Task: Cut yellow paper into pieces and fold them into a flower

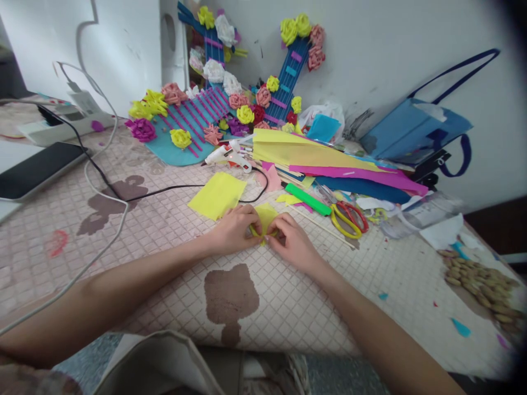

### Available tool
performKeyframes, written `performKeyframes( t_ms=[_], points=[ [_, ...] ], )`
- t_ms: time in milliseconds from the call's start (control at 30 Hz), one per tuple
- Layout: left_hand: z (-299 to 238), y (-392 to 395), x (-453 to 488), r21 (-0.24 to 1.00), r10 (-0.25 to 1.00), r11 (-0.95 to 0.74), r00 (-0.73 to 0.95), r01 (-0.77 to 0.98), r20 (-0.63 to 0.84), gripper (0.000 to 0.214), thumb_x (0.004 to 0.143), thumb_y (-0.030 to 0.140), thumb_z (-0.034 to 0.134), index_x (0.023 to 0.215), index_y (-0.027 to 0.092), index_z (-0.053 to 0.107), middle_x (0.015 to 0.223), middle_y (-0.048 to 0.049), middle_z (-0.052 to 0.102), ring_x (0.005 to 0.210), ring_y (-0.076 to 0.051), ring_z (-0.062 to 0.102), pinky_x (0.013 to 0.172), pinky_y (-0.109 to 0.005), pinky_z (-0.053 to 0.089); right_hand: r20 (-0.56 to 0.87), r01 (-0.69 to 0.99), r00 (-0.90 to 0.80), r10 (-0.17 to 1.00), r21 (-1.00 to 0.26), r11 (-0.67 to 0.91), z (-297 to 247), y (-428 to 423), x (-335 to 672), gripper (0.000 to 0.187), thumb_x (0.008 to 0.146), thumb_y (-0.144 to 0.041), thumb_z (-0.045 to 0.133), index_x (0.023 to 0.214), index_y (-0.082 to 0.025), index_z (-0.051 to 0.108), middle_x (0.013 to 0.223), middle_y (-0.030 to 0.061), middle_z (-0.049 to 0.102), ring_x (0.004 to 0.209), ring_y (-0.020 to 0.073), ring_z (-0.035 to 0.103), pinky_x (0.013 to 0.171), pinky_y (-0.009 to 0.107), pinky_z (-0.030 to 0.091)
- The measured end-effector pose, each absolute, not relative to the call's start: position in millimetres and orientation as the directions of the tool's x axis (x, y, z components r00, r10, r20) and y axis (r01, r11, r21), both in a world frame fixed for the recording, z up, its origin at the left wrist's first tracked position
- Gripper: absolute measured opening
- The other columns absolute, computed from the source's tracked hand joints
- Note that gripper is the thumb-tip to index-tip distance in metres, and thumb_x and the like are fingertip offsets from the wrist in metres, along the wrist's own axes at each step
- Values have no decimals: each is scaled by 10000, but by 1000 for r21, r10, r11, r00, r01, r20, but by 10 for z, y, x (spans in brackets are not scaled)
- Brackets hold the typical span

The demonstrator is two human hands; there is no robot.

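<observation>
Both hands meet over the tabletop (164, 291), fingertips almost touching. The left hand (235, 229) has its grip pinched closed on one side of a small yellow paper (266, 214); the right hand (295, 243) pinches the other side, thumb against fingers. The paper stands up between them, partly hidden by the fingers. Just beyond the left hand lies a flat yellow square (218, 193). Past the right hand are a green tool (308, 198) and scissors (341, 206) with red and yellow handles. Farther off, a white glue gun (227, 156) lies beside long yellow (313, 149) and magenta sheets (370, 176). Behind them, flower-trimmed blue shapes (164, 145) and a blue bag (395, 129) stand near the wall (366, 38).
</observation>
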State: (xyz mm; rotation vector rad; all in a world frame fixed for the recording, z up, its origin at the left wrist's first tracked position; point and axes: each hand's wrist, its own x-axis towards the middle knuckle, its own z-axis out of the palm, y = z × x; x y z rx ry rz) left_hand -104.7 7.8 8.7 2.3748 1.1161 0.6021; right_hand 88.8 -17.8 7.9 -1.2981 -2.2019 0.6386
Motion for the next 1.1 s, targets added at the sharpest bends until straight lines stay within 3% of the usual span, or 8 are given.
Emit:
performKeyframes(
  t_ms=[200,600,767,867,1100],
  points=[
    [97,78,-1044,567,793,-568,581,597,184,120,724,285,637,784,181,630,910,-45,563,907,-209,531,784,-343,400,160,666,-421,893,-613,424,104,-185,891,87,766,-180,571,836,-204,527,909,25,502,714,129,525,630,270,454],
    [117,93,-1066,576,779,-574,605,582,165,188,663,299,688,803,189,627,925,-46,560,935,-229,527,790,-359,399,115,664,-466,877,-610,432,223,-216,902,232,699,-213,654,891,-217,523,952,28,486,880,173,520,743,306,453],
    [111,98,-1068,568,769,-580,622,583,148,258,626,331,716,815,188,611,949,-41,553,929,-228,525,792,-361,398,128,650,-447,885,-633,420,183,-184,893,61,802,-241,555,832,-200,520,881,26,477,760,142,508,661,280,447],
    [109,109,-1078,568,763,-586,629,578,148,279,612,346,727,809,187,611,950,-38,550,922,-224,521,791,-357,397,169,670,-405,899,-614,417,133,-190,849,50,830,-235,515,798,-198,507,853,27,479,733,140,508,652,282,446],
    [167,167,-1103,623,733,-587,666,517,138,148,733,316,637,787,178,631,892,-44,577,879,-189,543,773,-314,419,226,741,-363,904,-518,427,93,-249,779,133,768,-268,598,829,-210,494,893,40,493,806,183,519,681,317,446]
  ],
)
